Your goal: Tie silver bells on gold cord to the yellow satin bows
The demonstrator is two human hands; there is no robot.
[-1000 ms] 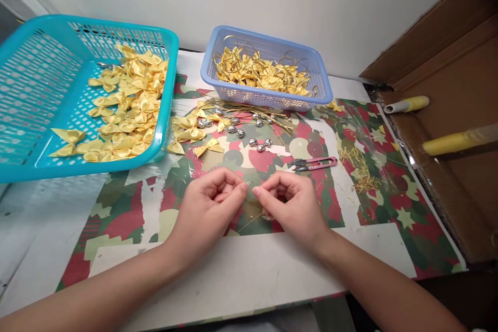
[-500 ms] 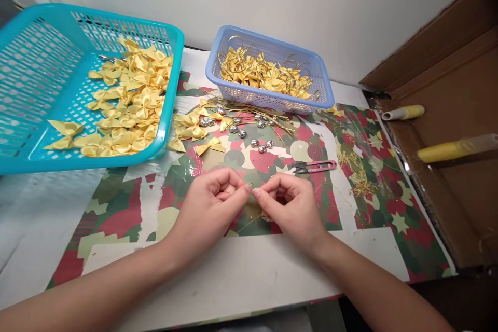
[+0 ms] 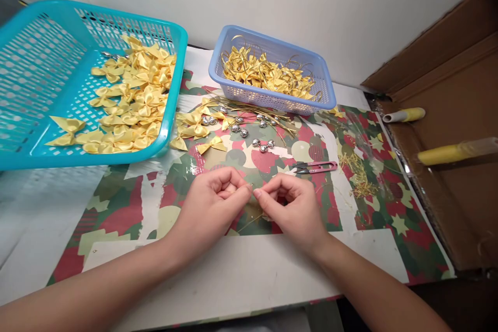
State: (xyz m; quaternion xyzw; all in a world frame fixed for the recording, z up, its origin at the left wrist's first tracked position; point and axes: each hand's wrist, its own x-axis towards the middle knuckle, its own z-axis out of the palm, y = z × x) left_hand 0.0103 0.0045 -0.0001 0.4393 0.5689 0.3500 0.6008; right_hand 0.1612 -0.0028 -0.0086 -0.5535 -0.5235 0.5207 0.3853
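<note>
My left hand [image 3: 212,207] and my right hand [image 3: 290,205] are both closed in a pinch, their fingertips almost meeting over the patterned table cover. A thin gold cord [image 3: 249,223] trails below the fingers, and a tiny bit of it seems to show between the tips. Most of what the fingers hold is hidden. Just beyond my hands lie small silver bells [image 3: 264,148], yellow ribbon bows [image 3: 212,145] and a bundle of gold cords [image 3: 268,112]. Pink-handled thread snips [image 3: 317,167] rest beyond my right hand.
At the back left stands a turquoise basket [image 3: 179,78] partly filled with yellow bows. A blue-violet basket [image 3: 272,97] holds bows with cord loops. Gold cord scraps [image 3: 361,181] lie to the right, near a cardboard box [image 3: 439,114] with yellow tubes [image 3: 443,153].
The view has shifted very slightly, so the baskets and small items sit a little further right. Both hands keep the same pinch in nearly the same place.
</note>
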